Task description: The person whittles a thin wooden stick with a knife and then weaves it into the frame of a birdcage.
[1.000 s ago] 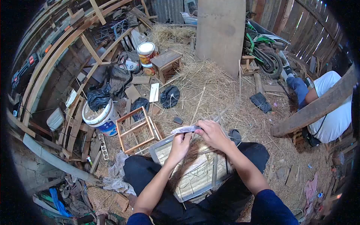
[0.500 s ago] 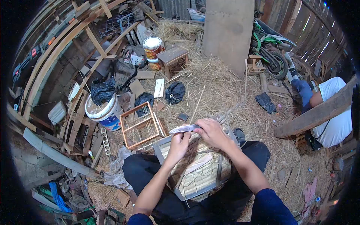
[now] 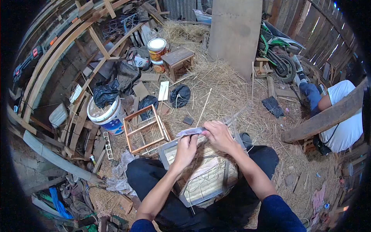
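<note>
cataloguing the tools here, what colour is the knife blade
Pale silvery grey: the knife blade shows best in the head view, the only one.

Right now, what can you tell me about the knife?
The knife has a grey, metal-looking blade with a mottled face, tapering towards its tip. It is held roughly level in front of the person, tip pointing to the person's left. The right hand grips the handle end and mostly hides it. The left hand is close under the blade; whether it touches is hard to tell.
</note>
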Available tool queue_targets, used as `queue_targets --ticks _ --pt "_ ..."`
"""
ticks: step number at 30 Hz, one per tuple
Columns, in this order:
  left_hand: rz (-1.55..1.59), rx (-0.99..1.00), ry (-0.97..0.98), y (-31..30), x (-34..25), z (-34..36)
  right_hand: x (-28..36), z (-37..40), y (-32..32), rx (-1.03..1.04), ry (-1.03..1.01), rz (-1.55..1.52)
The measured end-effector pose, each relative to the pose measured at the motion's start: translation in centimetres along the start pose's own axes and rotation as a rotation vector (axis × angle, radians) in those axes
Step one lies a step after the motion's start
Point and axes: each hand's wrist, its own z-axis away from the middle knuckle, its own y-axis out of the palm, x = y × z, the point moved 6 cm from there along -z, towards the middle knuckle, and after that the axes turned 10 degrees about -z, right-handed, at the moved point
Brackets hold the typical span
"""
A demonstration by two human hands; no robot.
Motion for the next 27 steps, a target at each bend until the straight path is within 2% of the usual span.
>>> queue_targets --ticks 7,10,19,22,24,26,27 --pt "-0.075 -0.024 0.085 1.2 -0.1 0.1 0.0 1.3 -0.9 -0.055 -0.020 0.050" --pt "-0.046 -0.011 0.074 1.6 -0.5 0.4 -0.2 1.8 -1.3 0.009 0.032 0.075" --pt "-0.053 0.003 0.044 2.3 -0.7 -0.1 -0.5 1.8 -1.8 0.025 0.084 0.080" --pt "-0.055 -0.022 0.055 1.9 -1.4 -0.2 -1.1 1.4 -2.1 -0.031 0.097 0.051" --pt "-0.038 0.071 0.181 3.3 -1.6 2.2 -5.8 1.4 -5.3 -0.247 0.471 0.072" --pt "-0.057 0.170 0.247 5.0 -2.7 4.4 -10.0 1.6 -10.2 -0.388 0.596 0.137" --pt "-0.097 0.218 0.249 5.4 -3.5 4.9 -10.0 1.5 -11.2 -0.461 0.571 0.128"
